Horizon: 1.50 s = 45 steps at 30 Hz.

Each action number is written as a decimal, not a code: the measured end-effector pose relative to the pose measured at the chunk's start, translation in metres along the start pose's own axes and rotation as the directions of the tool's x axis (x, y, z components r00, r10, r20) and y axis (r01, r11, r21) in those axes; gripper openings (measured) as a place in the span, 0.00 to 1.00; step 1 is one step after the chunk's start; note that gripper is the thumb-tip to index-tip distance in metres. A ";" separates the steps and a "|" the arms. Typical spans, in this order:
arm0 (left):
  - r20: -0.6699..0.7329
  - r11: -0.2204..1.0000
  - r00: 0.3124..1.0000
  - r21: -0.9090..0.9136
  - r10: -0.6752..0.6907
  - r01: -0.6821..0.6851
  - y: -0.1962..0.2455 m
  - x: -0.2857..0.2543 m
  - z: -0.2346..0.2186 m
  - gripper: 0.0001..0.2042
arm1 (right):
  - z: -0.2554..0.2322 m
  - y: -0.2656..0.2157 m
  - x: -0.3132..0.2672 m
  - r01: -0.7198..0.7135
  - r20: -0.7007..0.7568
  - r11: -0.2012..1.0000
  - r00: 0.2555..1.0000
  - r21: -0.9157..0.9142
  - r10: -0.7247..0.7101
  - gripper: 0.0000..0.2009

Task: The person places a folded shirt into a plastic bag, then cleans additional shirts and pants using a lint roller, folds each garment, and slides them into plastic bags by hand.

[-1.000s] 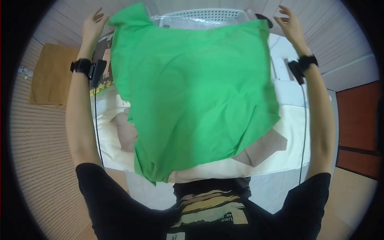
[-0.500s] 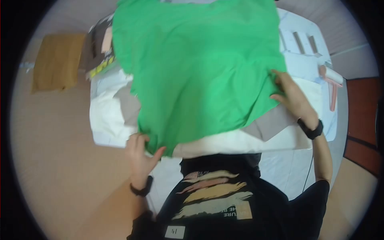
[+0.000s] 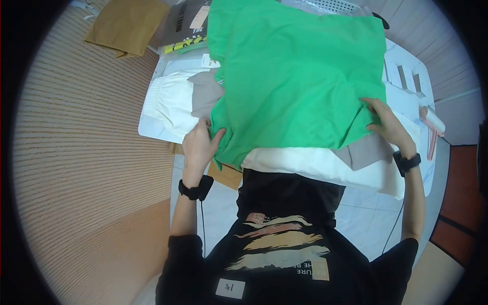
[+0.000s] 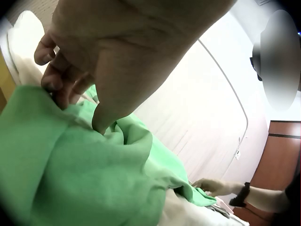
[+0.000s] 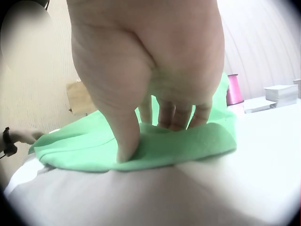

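Note:
A large green garment (image 3: 300, 76) lies spread and wrinkled over a pile of white cloth (image 3: 310, 165). My left hand (image 3: 197, 150) grips its near left corner; in the left wrist view the thumb presses into the gathered green fabric with the fingers curled at its far side. My right hand (image 3: 390, 127) pinches the right side of the near edge. Seen from the right wrist, the thumb is in front of the fold and the fingers are behind it. Grey cloth (image 3: 366, 152) pokes out below the right hand, and more of it shows at the left.
Packaged dark clothing (image 3: 180, 28) lies at the far left of the white table (image 3: 406, 56), beside a brown paper bag (image 3: 127, 25). A white perforated basket (image 3: 335, 6) stands at the back. A lint roller (image 3: 432, 122) rests near the right edge.
Both hands have come back from the far corners of the green garment to its near edge and taken hold there. The head view has shifted, so the table appears farther right.

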<state>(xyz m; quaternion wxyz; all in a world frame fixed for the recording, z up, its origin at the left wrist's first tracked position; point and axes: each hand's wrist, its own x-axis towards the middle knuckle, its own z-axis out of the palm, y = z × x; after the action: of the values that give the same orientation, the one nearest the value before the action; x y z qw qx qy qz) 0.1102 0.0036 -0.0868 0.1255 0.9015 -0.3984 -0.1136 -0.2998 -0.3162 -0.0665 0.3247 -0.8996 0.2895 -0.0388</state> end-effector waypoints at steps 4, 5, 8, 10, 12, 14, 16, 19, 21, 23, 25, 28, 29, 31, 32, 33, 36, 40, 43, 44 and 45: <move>-0.218 0.975 0.951 0.080 0.218 -0.205 -0.007 0.014 0.013 0.19 | -0.009 0.015 0.008 -0.022 0.050 0.999 0.998 -0.048 0.024 0.24; -0.174 0.970 0.955 0.075 0.240 -0.230 -0.012 0.016 0.013 0.19 | -0.013 0.013 0.006 0.001 0.080 0.990 0.997 -0.144 0.010 0.19; -0.085 0.935 0.949 -0.167 0.303 -0.313 -0.048 0.021 0.011 0.17 | -0.036 -0.017 -0.035 0.253 0.005 0.938 0.966 -0.236 -0.259 0.14; 0.117 0.925 0.991 -0.379 0.062 -0.014 -0.061 0.016 -0.017 0.19 | -0.042 -0.026 -0.077 0.198 -0.039 0.952 0.976 -0.234 -0.213 0.14; 0.058 0.599 0.975 -0.781 -0.212 0.177 -0.060 -0.003 -0.023 0.24 | -0.035 -0.029 -0.113 0.116 -0.091 0.961 0.985 -0.251 -0.143 0.15; 0.027 0.508 0.961 -0.844 -0.275 0.169 -0.062 -0.005 -0.017 0.29 | -0.014 -0.013 -0.135 -0.008 -0.139 0.938 0.989 -0.346 -0.043 0.13; 0.137 0.479 0.975 -0.853 -0.177 0.207 -0.067 -0.004 -0.016 0.28 | 0.007 -0.007 -0.143 -0.011 -0.180 0.954 0.983 -0.298 -0.045 0.12; 0.321 0.463 0.946 -0.834 -0.038 0.301 -0.072 -0.011 -0.017 0.25 | -0.007 0.020 -0.174 -0.102 -0.379 0.990 0.924 -0.102 0.057 0.12; 0.384 0.531 0.923 -0.789 0.035 0.308 -0.086 -0.024 -0.017 0.24 | -0.028 0.067 -0.195 -0.373 -0.601 0.927 0.736 0.024 0.312 0.16; 0.443 0.603 0.893 -0.736 0.083 0.309 -0.094 -0.024 -0.015 0.23 | -0.045 0.132 -0.202 -0.568 -0.796 0.820 0.529 -0.074 0.295 0.19; 0.484 0.763 0.870 -0.597 0.097 0.247 -0.104 -0.023 -0.007 0.21 | -0.053 0.186 -0.202 -0.662 -0.850 0.740 0.456 -0.124 0.266 0.20; 0.329 0.557 0.942 -0.795 0.065 0.240 -0.097 -0.038 0.010 0.17 | -0.049 0.241 -0.192 -0.698 -0.806 0.699 0.499 -0.156 0.319 0.20; 0.252 0.375 0.966 -0.902 0.052 0.215 -0.108 -0.044 0.015 0.16 | -0.049 0.248 -0.189 -0.693 -0.759 0.710 0.529 -0.128 0.380 0.20; 0.291 0.327 0.957 -0.905 0.007 0.273 -0.113 -0.049 0.018 0.15 | -0.048 0.273 -0.195 -0.727 -0.720 0.673 0.539 -0.135 0.438 0.20; 0.257 0.333 0.965 -0.907 -0.042 0.256 -0.109 -0.050 0.020 0.15 | -0.051 0.290 -0.206 -0.701 -0.721 0.677 0.588 -0.227 0.367 0.20; 0.225 0.339 0.970 -0.909 -0.094 0.244 -0.105 -0.053 0.022 0.14 | -0.059 0.318 -0.224 -0.571 -0.750 0.783 0.624 -0.248 0.218 0.19; 0.076 0.527 0.977 -0.833 -0.198 0.172 -0.109 -0.055 0.024 0.13 | -0.076 0.232 -0.219 -0.696 -0.803 0.718 0.435 -0.013 0.408 0.20; 0.147 0.264 0.964 -0.943 -0.221 0.204 -0.090 -0.051 0.019 0.15 | -0.059 0.114 -0.199 -0.481 -0.752 0.869 0.615 -0.118 0.238 0.22; 0.252 0.474 0.967 -0.847 -0.040 0.240 -0.074 -0.057 0.007 0.22 | -0.011 -0.038 -0.118 -0.260 -0.477 0.965 0.851 -0.018 0.220 0.21; 0.287 0.496 0.957 -0.835 0.027 0.237 -0.072 -0.057 0.006 0.29 | 0.010 -0.072 -0.096 -0.150 -0.369 0.988 0.921 -0.040 0.124 0.20; 0.294 0.492 0.955 -0.836 0.024 0.245 -0.070 -0.058 0.004 0.29 | 0.031 -0.102 -0.076 -0.033 -0.252 0.998 0.967 -0.045 0.020 0.20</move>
<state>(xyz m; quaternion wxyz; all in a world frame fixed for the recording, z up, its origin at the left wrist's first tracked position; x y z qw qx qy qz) 0.1197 0.0919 -0.1068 0.4967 0.7168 -0.2418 -0.4255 -0.3045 -0.1941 -0.0201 0.2637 -0.8912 0.3411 -0.1412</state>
